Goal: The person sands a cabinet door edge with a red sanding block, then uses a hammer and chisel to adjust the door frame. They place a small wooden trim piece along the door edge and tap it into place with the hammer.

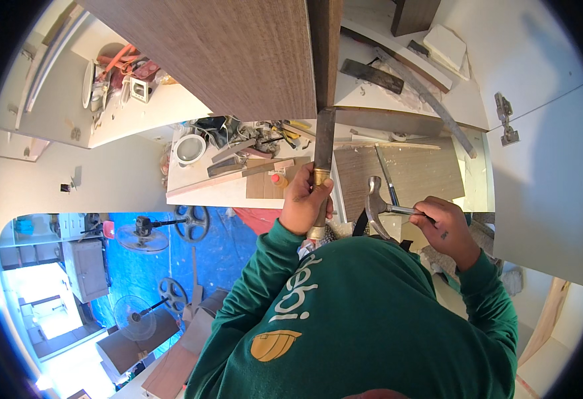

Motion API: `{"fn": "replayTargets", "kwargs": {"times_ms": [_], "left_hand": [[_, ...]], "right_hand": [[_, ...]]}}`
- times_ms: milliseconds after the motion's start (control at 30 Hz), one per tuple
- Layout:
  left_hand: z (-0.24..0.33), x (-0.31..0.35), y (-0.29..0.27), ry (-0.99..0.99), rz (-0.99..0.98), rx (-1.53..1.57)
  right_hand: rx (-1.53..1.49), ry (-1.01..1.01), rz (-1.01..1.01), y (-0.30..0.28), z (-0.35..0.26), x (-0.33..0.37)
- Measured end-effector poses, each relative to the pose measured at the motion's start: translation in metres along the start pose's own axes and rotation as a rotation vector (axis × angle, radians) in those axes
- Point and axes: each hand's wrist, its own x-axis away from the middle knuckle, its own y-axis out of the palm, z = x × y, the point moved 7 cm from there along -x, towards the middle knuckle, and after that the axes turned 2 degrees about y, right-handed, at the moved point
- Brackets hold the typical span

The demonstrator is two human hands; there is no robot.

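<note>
A chisel (321,174) with a wide steel blade and brass-ringed wooden handle is gripped at the centre of the frame by the left hand (303,201), its fingers wrapped tight around the handle, the blade tip set against the lower edge of a dark wood-grain panel (232,53) filling the upper centre. Just right of it, one claw hammer (376,203) is held by the right hand (446,229), fingers closed on the metal shaft, the head just beside the chisel handle but apart from it. A cluttered white worktop (205,189) is seen behind the hands. At lower left, open blue floor (225,253) is shown, with two standing fans (142,236) and two spoked wheels (193,223) counted there.
</note>
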Motion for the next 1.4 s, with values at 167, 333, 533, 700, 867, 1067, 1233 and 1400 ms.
{"fn": "replayTargets", "kwargs": {"times_ms": [167, 333, 533, 700, 867, 1067, 1233, 1400], "left_hand": [[-0.001, -0.001, -0.001, -0.002, 0.009, -0.004], [0.001, -0.001, 0.001, 0.029, 0.019, 0.031], [0.001, 0.0, 0.002, 0.021, -0.004, 0.037], [0.0, 0.0, 0.003, 0.019, 0.005, 0.051], [0.005, 0.001, 0.003, 0.02, 0.038, 0.059], [0.0, 0.0, 0.0, 0.028, -0.005, -0.009], [-0.002, -0.001, 0.002, 0.036, -0.003, 0.014], [0.003, 0.0, 0.008, 0.02, 0.031, 0.057]], "right_hand": [[0.011, 0.025, -0.004, 0.002, 0.005, 0.002], [0.064, 0.009, -0.004, 0.002, 0.009, 0.003], [0.051, 0.042, -0.018, 0.002, 0.011, 0.003], [0.015, 0.072, -0.022, 0.005, 0.017, 0.004], [0.0, 0.053, -0.042, 0.009, 0.012, 0.002], [-0.071, -0.008, -0.127, 0.01, 0.004, 0.001], [-0.041, -0.051, -0.133, 0.011, 0.002, 0.0], [-0.032, -0.052, -0.136, 0.018, 0.015, 0.013]]}}
